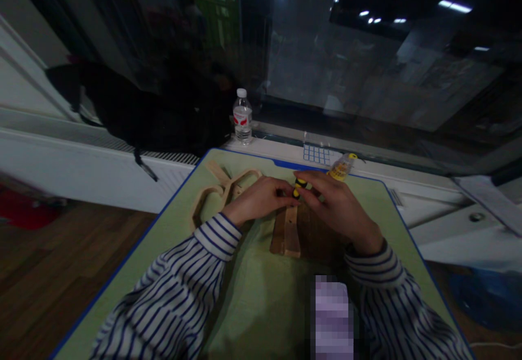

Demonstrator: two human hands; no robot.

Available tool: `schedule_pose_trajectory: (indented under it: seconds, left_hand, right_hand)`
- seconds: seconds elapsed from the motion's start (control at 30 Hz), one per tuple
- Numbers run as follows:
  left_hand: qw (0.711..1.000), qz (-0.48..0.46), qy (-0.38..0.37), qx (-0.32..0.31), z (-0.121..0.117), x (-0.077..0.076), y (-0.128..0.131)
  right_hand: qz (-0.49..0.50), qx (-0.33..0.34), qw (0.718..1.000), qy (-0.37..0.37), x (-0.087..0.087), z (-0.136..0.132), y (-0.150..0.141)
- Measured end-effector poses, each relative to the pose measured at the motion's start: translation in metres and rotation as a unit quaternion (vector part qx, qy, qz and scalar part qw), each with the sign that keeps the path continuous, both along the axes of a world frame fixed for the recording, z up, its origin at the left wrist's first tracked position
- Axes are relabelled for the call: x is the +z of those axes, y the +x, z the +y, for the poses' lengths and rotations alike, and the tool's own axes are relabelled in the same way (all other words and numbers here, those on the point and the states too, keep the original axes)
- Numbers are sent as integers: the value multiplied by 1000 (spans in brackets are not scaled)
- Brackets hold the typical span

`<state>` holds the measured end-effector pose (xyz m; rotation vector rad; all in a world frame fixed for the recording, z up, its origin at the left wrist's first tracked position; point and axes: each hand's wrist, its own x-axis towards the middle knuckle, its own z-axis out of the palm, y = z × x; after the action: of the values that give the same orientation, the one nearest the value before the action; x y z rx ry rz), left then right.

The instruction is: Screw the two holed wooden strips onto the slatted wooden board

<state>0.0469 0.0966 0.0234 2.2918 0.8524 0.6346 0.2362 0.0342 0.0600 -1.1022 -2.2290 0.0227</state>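
Observation:
My right hand (338, 205) grips a short yellow-and-black screwdriver (300, 182) from above, thumb and fingers around its handle. Close beside it, my left hand (263, 197) has its fingers closed in a pinch at the screwdriver's lower end; whatever small thing may be between the fingertips is hidden. Both hands are over a light wooden strip (291, 232), which lies along a brown wooden board (320, 235). The screwdriver's tip does not show.
Looped wooden frame pieces (199, 202) lie on the green, blue-edged table (248, 295), left of my hands. A yellow-capped bottle (342, 165) is at the back edge. On the windowsill stand a water bottle (242, 118) and a black bag (159, 115). A pixelated purple patch covers the front.

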Motion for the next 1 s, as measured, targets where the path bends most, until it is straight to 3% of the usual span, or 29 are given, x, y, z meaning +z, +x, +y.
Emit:
schedule_pose_trajectory:
  seconds: [0.2, 0.37, 0.8, 1.0]
  left_hand:
    - [1000, 16, 4, -5, -3, 7, 0]
    - [999, 20, 25, 30, -6, 13, 1]
    - [1000, 4, -4, -6, -2, 2, 1]
    - [1000, 14, -1, -8, -3, 7, 1]
  right_hand:
    - [21, -5, 1000, -9, -1, 0, -1]
    - [14, -8, 1000, -2, 1, 0, -2]
    - [12, -6, 1000, 18, 0, 2, 0]
    - [20, -18, 999, 17, 0, 1, -2]
